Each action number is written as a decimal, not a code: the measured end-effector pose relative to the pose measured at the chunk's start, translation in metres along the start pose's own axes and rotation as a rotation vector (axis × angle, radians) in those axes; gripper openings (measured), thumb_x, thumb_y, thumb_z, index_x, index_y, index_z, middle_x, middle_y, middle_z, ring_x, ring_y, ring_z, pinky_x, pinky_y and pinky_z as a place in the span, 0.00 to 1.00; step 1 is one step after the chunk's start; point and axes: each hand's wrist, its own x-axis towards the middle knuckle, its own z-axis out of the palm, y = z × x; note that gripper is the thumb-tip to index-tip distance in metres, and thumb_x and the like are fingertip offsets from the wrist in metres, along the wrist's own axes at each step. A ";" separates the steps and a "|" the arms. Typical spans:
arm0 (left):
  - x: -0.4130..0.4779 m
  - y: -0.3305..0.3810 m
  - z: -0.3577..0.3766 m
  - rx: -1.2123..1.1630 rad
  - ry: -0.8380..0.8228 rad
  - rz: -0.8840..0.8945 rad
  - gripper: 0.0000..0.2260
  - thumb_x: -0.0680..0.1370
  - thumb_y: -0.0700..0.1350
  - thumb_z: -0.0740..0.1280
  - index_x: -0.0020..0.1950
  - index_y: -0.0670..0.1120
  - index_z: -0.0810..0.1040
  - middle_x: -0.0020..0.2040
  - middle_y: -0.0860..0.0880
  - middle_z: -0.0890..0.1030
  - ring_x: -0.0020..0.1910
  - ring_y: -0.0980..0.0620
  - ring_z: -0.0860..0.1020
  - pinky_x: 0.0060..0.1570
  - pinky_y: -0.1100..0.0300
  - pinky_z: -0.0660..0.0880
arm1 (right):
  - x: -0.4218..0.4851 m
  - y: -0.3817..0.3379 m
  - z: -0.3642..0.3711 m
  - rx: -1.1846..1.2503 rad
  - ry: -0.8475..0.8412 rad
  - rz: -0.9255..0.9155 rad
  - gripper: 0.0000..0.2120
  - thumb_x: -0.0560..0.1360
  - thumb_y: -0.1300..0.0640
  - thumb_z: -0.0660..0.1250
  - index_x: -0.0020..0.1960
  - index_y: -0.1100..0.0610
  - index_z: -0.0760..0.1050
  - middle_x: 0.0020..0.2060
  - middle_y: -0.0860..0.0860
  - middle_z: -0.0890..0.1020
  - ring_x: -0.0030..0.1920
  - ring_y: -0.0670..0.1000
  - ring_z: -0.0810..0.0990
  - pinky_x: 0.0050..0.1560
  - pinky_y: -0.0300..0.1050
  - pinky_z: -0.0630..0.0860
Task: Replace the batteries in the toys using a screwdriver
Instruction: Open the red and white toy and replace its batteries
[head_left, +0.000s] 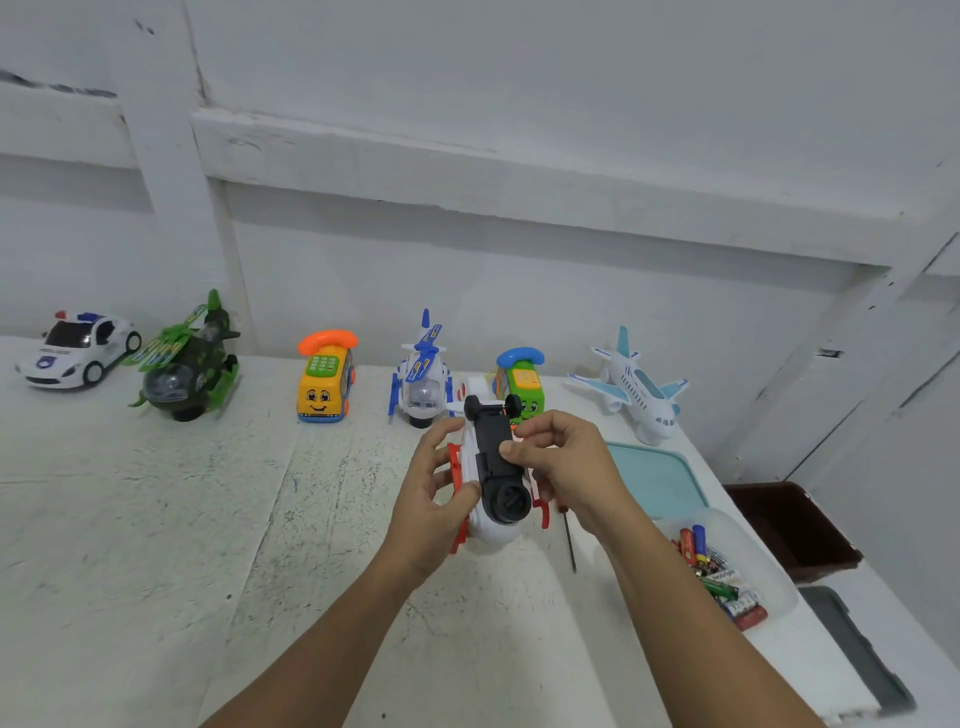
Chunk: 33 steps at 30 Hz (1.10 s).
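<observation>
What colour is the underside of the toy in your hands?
Black underside on the white toy; the head view shows it best.

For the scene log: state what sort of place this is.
Probably a makeshift toy-repair bench indoors: a rough white-painted table against a bare wall, a row of toys, a tub of batteries.

Bare workroom, apparently: scuffed white table (156, 519) is standing against a whitewashed beamed wall (519, 78), battery tub (769, 564) sitting on it.

glossy plastic helicopter (488, 467) (black matt underside), rough painted table (208, 519)
</observation>
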 end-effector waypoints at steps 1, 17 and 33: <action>-0.001 -0.002 0.000 0.008 -0.025 -0.002 0.27 0.76 0.36 0.64 0.64 0.67 0.71 0.58 0.49 0.79 0.56 0.47 0.80 0.41 0.57 0.77 | 0.000 0.001 -0.002 -0.009 -0.019 0.015 0.13 0.69 0.64 0.76 0.50 0.64 0.77 0.35 0.56 0.78 0.20 0.44 0.71 0.18 0.35 0.64; -0.008 -0.031 0.004 0.168 -0.071 0.015 0.29 0.76 0.30 0.59 0.62 0.64 0.75 0.62 0.60 0.74 0.60 0.67 0.72 0.59 0.68 0.70 | 0.032 0.029 -0.040 0.164 -0.173 0.353 0.08 0.76 0.69 0.66 0.52 0.59 0.78 0.31 0.53 0.78 0.28 0.49 0.75 0.30 0.42 0.74; -0.012 -0.040 0.008 0.232 -0.082 0.129 0.23 0.73 0.41 0.55 0.63 0.63 0.72 0.59 0.44 0.72 0.52 0.69 0.70 0.50 0.78 0.67 | 0.056 0.064 -0.024 -0.899 -0.027 0.125 0.17 0.73 0.69 0.59 0.59 0.58 0.73 0.49 0.57 0.77 0.45 0.57 0.79 0.46 0.54 0.81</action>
